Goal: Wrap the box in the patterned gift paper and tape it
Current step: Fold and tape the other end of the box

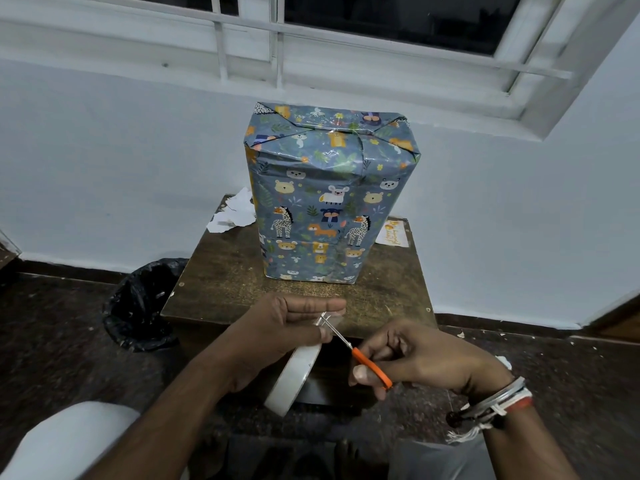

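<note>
Brown wooden worktop (pixel 221 282) below a window (pixel 398 19): your animal-print wrapped box (pixel 329 202) stands upright; left hand (pixel 294 323) pinches white tape roll (pixel 294 379), right hand (pixel 422 355) grips orange scissors (pixel 372 370).

A dark wooden surface (pixel 225 282) stands against a pale blue wall (pixel 104 168). At its 10 o'clock corner lie torn white paper scraps (pixel 235 213), partly over the edge. At 2 o'clock lies a small white card (pixel 391 233) with orange print, too small to read. On the floor (pixel 554 375), at 9 o'clock from the surface and just beside it, sits a bin (pixel 142 303) lined with a black bag. At 12 o'clock, high on the wall, is a white-framed window (pixel 381 22) with white bars (pixel 221 53). Pale bits (pixel 460 335) dot the floor at 3 o'clock.
</note>
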`<state>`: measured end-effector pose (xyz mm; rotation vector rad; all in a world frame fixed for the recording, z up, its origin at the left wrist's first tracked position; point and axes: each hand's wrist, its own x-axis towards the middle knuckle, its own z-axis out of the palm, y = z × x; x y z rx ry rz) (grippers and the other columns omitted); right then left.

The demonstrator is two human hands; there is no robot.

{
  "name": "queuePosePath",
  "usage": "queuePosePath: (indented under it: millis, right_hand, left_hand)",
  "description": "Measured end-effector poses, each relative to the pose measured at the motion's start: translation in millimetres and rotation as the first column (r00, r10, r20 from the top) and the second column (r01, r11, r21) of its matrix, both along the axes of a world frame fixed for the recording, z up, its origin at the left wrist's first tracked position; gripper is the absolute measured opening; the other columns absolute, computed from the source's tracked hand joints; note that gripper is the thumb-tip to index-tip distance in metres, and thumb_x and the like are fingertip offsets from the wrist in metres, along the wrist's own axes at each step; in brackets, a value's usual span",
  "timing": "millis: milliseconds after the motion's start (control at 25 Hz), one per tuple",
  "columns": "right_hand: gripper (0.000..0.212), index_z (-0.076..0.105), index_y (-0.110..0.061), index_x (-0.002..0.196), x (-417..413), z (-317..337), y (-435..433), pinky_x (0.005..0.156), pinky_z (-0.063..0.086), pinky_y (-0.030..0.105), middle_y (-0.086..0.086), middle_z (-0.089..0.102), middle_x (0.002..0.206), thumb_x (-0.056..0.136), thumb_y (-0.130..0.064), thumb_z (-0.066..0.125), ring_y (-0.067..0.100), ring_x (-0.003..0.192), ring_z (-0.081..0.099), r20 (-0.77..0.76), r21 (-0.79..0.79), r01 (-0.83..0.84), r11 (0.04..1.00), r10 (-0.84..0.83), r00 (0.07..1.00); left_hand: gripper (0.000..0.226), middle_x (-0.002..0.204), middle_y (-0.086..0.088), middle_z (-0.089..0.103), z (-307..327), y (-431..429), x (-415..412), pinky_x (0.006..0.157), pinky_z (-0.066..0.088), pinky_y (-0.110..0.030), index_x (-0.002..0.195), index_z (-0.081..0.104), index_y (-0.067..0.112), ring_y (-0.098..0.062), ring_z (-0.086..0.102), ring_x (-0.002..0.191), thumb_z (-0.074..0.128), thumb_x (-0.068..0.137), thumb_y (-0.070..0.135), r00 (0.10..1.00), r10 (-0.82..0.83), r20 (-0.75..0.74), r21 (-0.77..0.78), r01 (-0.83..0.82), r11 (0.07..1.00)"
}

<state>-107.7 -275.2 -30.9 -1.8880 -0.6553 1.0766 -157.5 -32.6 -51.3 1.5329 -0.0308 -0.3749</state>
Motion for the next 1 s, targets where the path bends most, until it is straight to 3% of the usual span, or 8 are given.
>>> queuePosePath:
  millis: [240, 680, 840, 1000]
  right_hand:
    - [0.02, 0.079, -0.009, 0.105, 1.1, 1.8, -1.1, 0.073, 0.046, 0.016, -0.001, 0.073, 0.071, 0.095, -0.026, 0.073, 0.009, 0.068, 0.064, 0.042, 0.009, -0.015, 1.0, 0.015, 0.999]
    - [0.024, 0.079, -0.012, 0.104, 0.5, -0.5, -3.6, 0.076, 0.045, 0.037, 0.005, 0.075, 0.075, 0.094, -0.033, 0.074, 0.022, 0.072, 0.063, 0.064, 0.011, -0.017, 1.0, 0.017, 0.998]
    - [0.022, 0.077, -0.004, 0.108, 1.2, 1.0, -2.8, 0.071, 0.046, 0.016, 0.002, 0.074, 0.073, 0.097, -0.022, 0.072, 0.009, 0.067, 0.065, 0.032, 0.019, -0.034, 0.999, 0.033, 0.999]
    - [0.026, 0.078, -0.017, 0.115, 2.3, -2.3, -4.7, 0.085, 0.055, 0.024, 0.008, 0.079, 0.089, 0.093, -0.03, 0.076, 0.014, 0.084, 0.073, 0.084, -0.04, 0.0, 0.999, 0.004, 0.996]
  left_hand:
    - [0.045, 0.12, 0.009, 0.075, 0.3, 1.7, -0.4, 0.089, 0.052, -0.014, 0.123, 0.072, 0.023, -0.003, 0.067, 0.116, 0.069, 0.089, -0.006, 1.0, -0.015, 0.006, 0.015, 0.015, 1.0]
    - [0.047, 0.118, 0.006, 0.076, 0.9, 1.8, -0.7, 0.09, 0.053, -0.019, 0.124, 0.072, 0.025, -0.006, 0.07, 0.109, 0.068, 0.09, -0.008, 1.0, -0.027, 0.008, 0.014, 0.027, 1.0]
    - [0.052, 0.122, 0.01, 0.074, 0.9, 2.9, -0.2, 0.09, 0.055, -0.023, 0.124, 0.072, 0.027, -0.004, 0.071, 0.105, 0.069, 0.088, -0.01, 0.999, -0.037, 0.013, 0.022, 0.037, 0.999]
    - [0.057, 0.125, 0.009, 0.073, -2.8, 7.1, 2.0, 0.093, 0.055, -0.028, 0.124, 0.073, 0.032, -0.009, 0.071, 0.106, 0.07, 0.087, -0.011, 0.999, -0.02, 0.03, 0.037, 0.019, 0.999]
